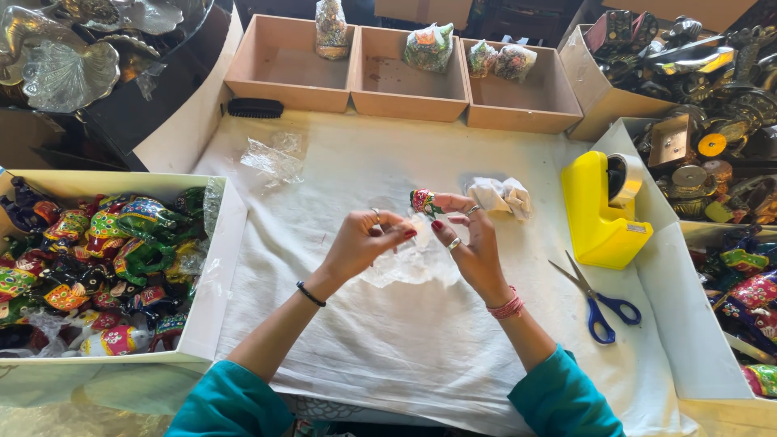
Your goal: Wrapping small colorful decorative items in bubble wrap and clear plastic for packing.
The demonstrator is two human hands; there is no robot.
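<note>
We hold both hands together above the cloth-covered tabletop point(421, 340). Our left hand point(360, 243) pinches the edge of a thin, crinkled clear plastic wrap point(409, 263) that hangs between the two hands. Our right hand point(473, 247) closes its fingers around a small painted figurine point(423, 201), glossy and many-coloured, which sticks out past the fingertips; it also touches the wrap. Just beyond the right hand lies a crumpled white paper point(502, 196). Farther out to its right stand a smooth yellow tape dispenser point(599, 212) and blue-handled scissors point(599, 303). Well to the left of our left hand, a white box point(218, 267) brims with similar bright figurines.
</note>
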